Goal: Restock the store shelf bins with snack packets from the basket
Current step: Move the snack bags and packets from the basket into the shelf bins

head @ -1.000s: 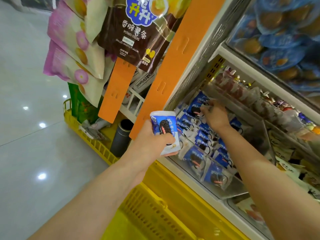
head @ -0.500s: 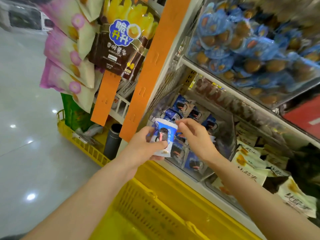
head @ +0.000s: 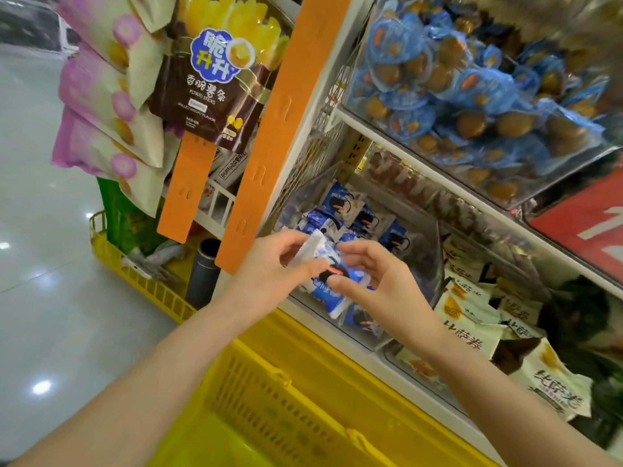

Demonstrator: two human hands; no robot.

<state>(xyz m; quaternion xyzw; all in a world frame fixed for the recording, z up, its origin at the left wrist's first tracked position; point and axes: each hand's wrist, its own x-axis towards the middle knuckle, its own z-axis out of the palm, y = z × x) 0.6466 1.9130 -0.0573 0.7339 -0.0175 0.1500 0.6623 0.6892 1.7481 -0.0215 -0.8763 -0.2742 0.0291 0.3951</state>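
My left hand [head: 269,274] grips a small stack of blue-and-white cookie packets [head: 325,291] in front of the clear shelf bin [head: 435,278]. My right hand [head: 374,281] pinches the front packet of that stack with thumb and fingers. More of the same blue packets [head: 340,203] lie inside the bin behind my hands. The yellow basket [head: 269,399] sits below my forearms; its inside is mostly hidden.
An orange hanging strip [head: 279,123] with potato stick bags [head: 219,82] and pink bags [head: 101,96] hangs at left. The bin above holds blue-wrapped round snacks [head: 472,89]. Cream packets [head: 472,318] fill the bin to the right. A second yellow basket [head: 141,281] stands on the floor.
My right hand came out of the bin and back to the stack in my left hand, and now pinches the front packet. The stack has tilted sideways.
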